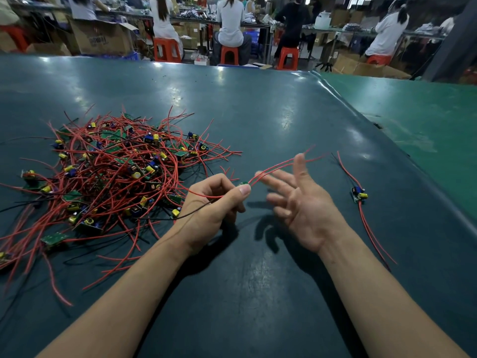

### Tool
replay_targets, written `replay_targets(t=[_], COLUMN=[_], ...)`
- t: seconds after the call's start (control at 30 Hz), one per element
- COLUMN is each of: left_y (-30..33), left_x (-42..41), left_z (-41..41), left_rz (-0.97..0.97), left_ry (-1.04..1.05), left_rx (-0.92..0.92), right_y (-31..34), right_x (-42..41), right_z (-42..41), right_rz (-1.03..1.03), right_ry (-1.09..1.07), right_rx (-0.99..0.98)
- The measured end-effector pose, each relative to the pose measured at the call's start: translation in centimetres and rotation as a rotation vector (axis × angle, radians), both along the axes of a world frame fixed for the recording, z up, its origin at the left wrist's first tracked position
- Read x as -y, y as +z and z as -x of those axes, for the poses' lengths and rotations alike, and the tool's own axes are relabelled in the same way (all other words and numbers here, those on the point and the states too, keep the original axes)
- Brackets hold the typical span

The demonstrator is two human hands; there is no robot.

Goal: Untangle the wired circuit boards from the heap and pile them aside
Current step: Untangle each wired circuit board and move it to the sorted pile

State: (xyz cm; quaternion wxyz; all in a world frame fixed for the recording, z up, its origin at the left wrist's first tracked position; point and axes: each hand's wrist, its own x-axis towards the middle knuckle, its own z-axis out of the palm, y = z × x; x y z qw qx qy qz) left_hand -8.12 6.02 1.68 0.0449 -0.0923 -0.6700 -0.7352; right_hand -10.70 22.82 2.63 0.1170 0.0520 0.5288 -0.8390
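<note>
A big heap (113, 174) of small green circuit boards with red and black wires sits on the dark desk (258, 104), in the left middle of the frame. The wires are all mixed up together.

In the middle of the frame, the left hand (214, 202) pinches one small board (243, 183) between thumb and fingers. Only a tiny green bit of that board shows. Its red wires (281, 165) reach up and to the right, past the right hand. A black wire runs from the left hand back toward the heap.

The right hand (299, 202) is just right of the left hand. Its fingers are spread out and it holds nothing.

At the right of the frame, one board (358, 195) lies alone on the desk, well apart from the heap. Its red wires stretch above and below it.

At the top, people sit on red stools (167, 49) with their backs turned.
</note>
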Motion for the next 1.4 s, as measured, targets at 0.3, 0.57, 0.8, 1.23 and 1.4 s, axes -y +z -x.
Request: replay_targets(t=[0.3, 0.57, 0.8, 1.23, 1.4], left_y=[-0.1, -0.2, -0.2, -0.2, -0.3], left_x=[0.0, 0.0, 0.2, 0.6, 0.6], left_z=[-0.1, -0.1, -0.1, -0.3, -0.1], left_rz=[0.115, 0.093, 0.071, 0.025, -0.022], left_ry=[-0.061, -0.082, -0.111, -0.197, -0.218], left_rx=[-0.002, -0.014, -0.018, -0.041, -0.034], right_y=[-0.5, -0.2, 0.0, 0.6, 0.3], right_x=[0.5, -0.4, -0.6, -1.1, -0.9], right_z=[-0.6, 0.5, 0.8, 0.4, 0.6], right_rz=[-0.098, 0.083, 0.251, 0.335, 0.261], right_ry=[0.105, -0.188, -0.187, -0.086, -0.232], right_rx=[-0.089, -0.055, 0.079, 0.079, 0.03])
